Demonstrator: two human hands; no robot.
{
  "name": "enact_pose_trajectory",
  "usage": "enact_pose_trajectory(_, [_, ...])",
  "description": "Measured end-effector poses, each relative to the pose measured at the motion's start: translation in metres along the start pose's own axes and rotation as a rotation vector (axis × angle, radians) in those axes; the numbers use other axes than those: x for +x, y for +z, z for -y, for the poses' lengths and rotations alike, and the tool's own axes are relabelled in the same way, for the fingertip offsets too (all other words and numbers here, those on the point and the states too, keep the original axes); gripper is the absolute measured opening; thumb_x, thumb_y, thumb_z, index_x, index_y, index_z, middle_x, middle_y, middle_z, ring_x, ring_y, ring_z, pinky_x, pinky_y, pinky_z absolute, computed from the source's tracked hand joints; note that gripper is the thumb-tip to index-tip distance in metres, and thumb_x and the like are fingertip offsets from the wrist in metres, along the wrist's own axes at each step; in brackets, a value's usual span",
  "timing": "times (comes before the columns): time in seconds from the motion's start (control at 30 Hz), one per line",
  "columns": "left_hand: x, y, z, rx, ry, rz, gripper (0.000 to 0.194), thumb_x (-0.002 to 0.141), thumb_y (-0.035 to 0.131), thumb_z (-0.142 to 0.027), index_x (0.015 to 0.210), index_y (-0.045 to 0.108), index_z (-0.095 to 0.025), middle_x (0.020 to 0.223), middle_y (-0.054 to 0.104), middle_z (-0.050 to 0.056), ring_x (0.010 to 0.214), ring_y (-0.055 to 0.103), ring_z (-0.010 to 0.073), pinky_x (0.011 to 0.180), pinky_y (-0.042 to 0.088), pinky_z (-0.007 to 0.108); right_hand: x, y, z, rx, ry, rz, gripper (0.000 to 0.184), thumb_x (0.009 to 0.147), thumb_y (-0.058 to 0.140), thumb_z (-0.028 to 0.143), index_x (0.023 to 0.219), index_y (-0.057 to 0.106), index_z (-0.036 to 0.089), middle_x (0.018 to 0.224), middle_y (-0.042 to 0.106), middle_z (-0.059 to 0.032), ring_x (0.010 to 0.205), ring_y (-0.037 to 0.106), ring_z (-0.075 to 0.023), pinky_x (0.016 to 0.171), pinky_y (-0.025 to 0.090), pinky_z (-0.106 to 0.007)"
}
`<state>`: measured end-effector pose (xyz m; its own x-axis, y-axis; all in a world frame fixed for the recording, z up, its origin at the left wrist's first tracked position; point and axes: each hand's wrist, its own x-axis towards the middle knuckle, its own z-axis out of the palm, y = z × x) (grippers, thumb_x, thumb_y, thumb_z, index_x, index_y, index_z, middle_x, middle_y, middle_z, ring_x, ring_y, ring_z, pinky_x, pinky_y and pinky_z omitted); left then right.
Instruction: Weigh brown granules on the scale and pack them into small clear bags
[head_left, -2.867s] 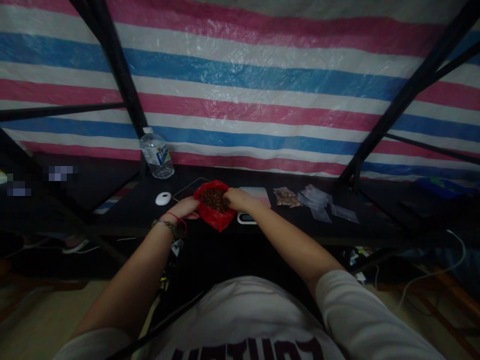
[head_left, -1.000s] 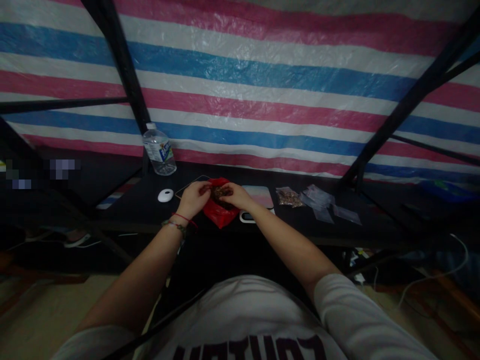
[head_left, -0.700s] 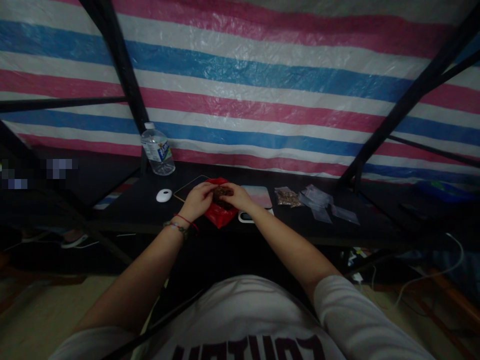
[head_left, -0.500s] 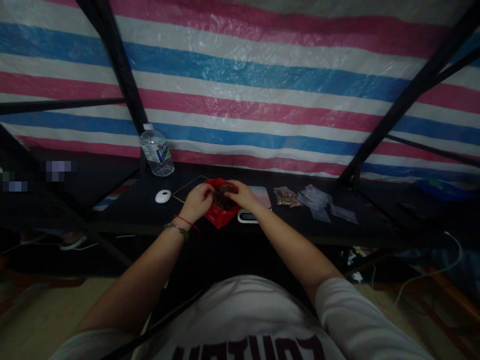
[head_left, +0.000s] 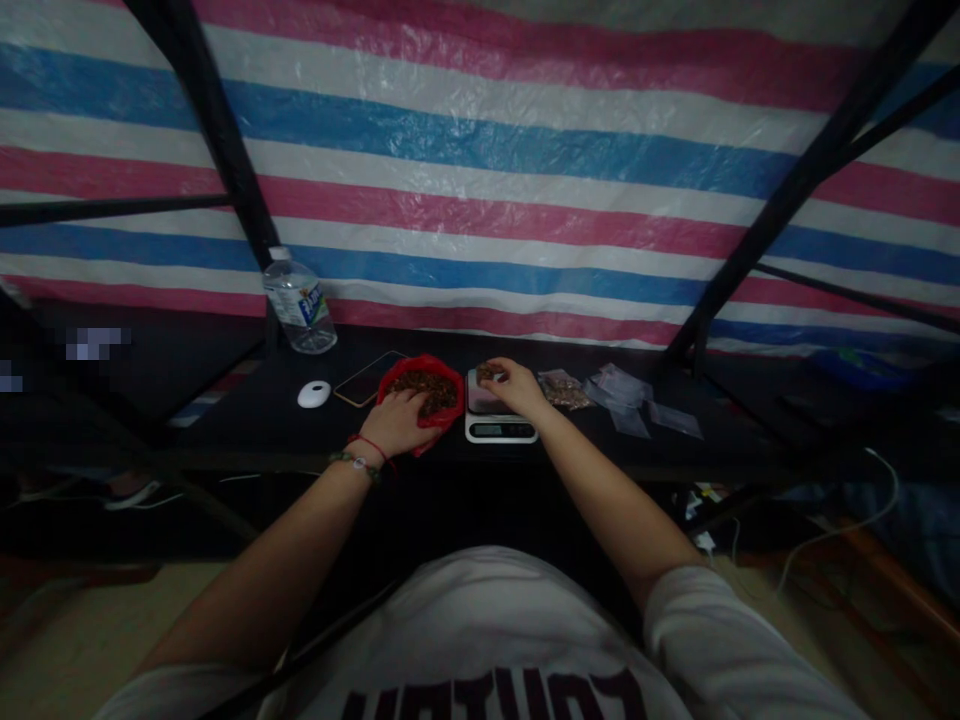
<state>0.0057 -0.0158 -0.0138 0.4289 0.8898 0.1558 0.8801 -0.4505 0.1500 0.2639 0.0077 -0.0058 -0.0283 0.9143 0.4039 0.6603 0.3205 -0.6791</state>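
Note:
A red plastic bag full of small brown pieces lies open on the black table. My left hand rests on the bag's near edge, fingers curled on it. My right hand is over the white kitchen scale just right of the bag, fingers pinched on a small clump of the brown pieces at the platform's far edge.
A water bottle stands at the back left. A white mouse and a phone lie left of the bag. Small clear bags, one filled, lie right of the scale. Black frame bars and a striped tarp stand behind.
My right hand has left the bag and moved right over the scale, carrying brown pieces. My left hand has dropped to the bag's near edge, and the bag's mouth is open wider.

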Motion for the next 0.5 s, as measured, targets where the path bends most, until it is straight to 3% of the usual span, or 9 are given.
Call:
enact_pose_trajectory(0.23, [0.007, 0.0, 0.02, 0.021, -0.003, 0.047, 0.081, 0.075, 0.05, -0.068, 0.136, 0.05, -0.016, 0.139, 0.051, 0.013, 0.128, 0.044, 0.0339, 0.108, 0.032, 0.042, -0.008, -0.02, -0.037, -0.158, 0.008, -0.11, 0.037, 0.071, 0.071, 0.032, 0.105, 0.067, 0.018, 0.103, 0.069, -0.0075, 0.095, 0.061, -0.0217, 0.087, 0.047, -0.037])
enact_pose_trajectory(0.5, [0.004, 0.006, 0.006, 0.01, -0.015, 0.012, 0.072, 0.078, 0.048, -0.066, 0.131, 0.056, -0.019, 0.137, 0.053, 0.014, 0.125, 0.045, 0.0349, 0.105, 0.033, 0.045, -0.016, -0.018, -0.048, -0.236, 0.051, -0.106, 0.039, 0.073, 0.07, 0.037, 0.107, 0.066, 0.019, 0.109, 0.067, -0.0096, 0.105, 0.059, -0.0256, 0.097, 0.042, -0.044])
